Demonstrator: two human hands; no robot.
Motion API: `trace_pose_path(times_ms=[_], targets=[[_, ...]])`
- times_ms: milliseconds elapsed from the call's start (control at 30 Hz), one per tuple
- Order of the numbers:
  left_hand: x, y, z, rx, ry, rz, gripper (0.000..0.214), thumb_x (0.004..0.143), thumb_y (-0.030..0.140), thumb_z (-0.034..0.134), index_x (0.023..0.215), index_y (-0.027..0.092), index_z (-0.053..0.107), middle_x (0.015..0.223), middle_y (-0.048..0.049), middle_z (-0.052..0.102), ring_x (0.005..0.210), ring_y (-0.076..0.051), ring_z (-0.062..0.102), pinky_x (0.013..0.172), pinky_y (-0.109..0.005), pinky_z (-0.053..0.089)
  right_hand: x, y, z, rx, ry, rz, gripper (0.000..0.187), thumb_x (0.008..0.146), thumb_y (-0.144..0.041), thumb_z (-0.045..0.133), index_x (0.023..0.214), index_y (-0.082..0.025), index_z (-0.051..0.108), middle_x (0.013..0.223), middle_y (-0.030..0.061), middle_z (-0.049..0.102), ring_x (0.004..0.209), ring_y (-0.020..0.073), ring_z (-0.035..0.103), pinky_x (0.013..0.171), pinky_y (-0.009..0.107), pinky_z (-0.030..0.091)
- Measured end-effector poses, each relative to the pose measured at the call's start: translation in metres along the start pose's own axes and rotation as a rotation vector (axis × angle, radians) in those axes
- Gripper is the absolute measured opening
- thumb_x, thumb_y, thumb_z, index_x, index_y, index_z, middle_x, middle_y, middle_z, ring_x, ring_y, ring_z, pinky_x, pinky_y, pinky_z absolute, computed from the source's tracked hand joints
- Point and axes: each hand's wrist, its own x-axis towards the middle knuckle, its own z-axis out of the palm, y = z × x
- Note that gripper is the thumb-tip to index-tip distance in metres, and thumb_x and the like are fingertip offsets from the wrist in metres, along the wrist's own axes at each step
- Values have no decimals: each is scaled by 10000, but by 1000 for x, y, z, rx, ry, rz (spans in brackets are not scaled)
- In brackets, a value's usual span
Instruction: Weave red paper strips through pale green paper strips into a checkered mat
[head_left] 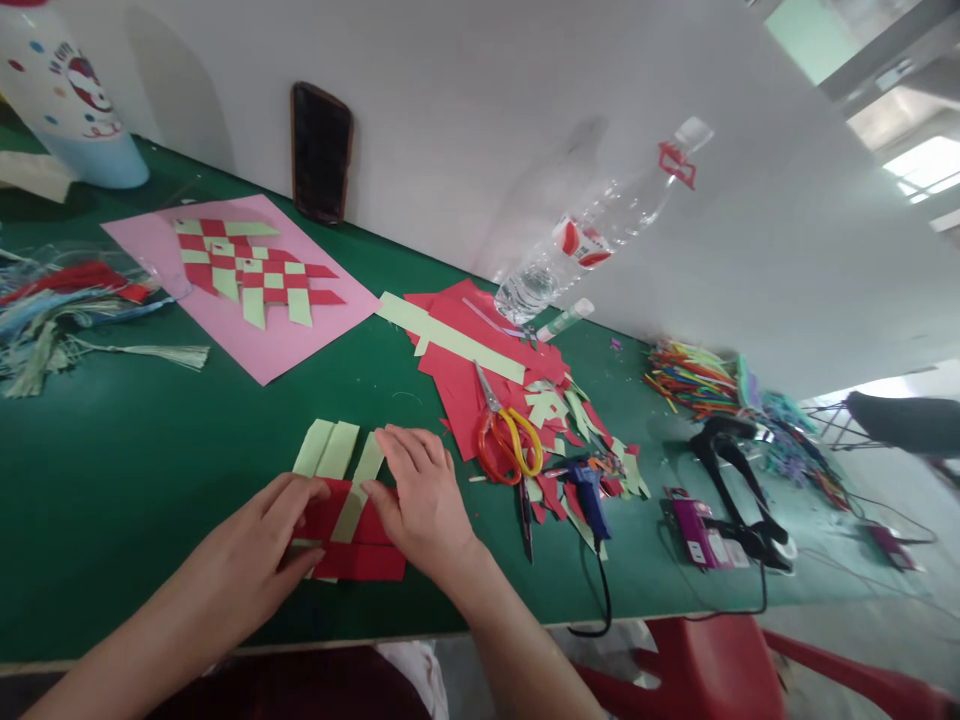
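A green-topped work table (112, 520) runs along a white wall (480, 130), with a red plastic stool (697, 670) at its near edge. A pink card (300, 350) on the table carries a woven pattern of red and pale green paper (255, 265). To its right, sheets and offcuts of red paper (480, 370) lie in a loose heap under orange-and-yellow scissors (506, 435), with a blue glue gun (589, 500) just beside them. A clear plastic bottle (577, 240) and a black phone (321, 152) sit by the wall.

Interlaced red and pale green paper strips (349, 520) lie flat on the table near its front edge, between the 2 hands, with 3 pale green strips showing. The left hand (240, 550) is half curled, its fingers over the strips' left end; whether it pinches them is hard to tell. The right hand (424, 500) is spread open, pressing down on top of the strips.
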Motion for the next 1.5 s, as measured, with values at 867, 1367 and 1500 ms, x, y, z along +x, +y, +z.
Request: trace_pose_path(times_ms=[867,1367,1500], targets=[[1,5,3,83,95,137,410,985,264,442,1363,213,594,1156,-104,718,999,-260,746,822,-367,598,2,3,9,39,190,-94,127,955,-140,691,991,-237,766,1171,63,761,1153,259,625,985,430,521],[10,12,5,117,115,103,340,988,273,384,1174,229,665,1022,-85,711,840,-245,711,722,-360,559,-52,-11,-16,0,185,-391,226,977,-137,625,1093,-290,746,1175,-12,802,1119,195,684,935,361,545],[11,14,0,62,66,46,315,1011,314,358,1025,242,664,947,-54,690,749,-205,676,679,-326,522,-63,-13,-18,-49,127,-456,137,995,-241,634,1067,-301,734,1197,-64,796,1103,189,665,964,378,519]])
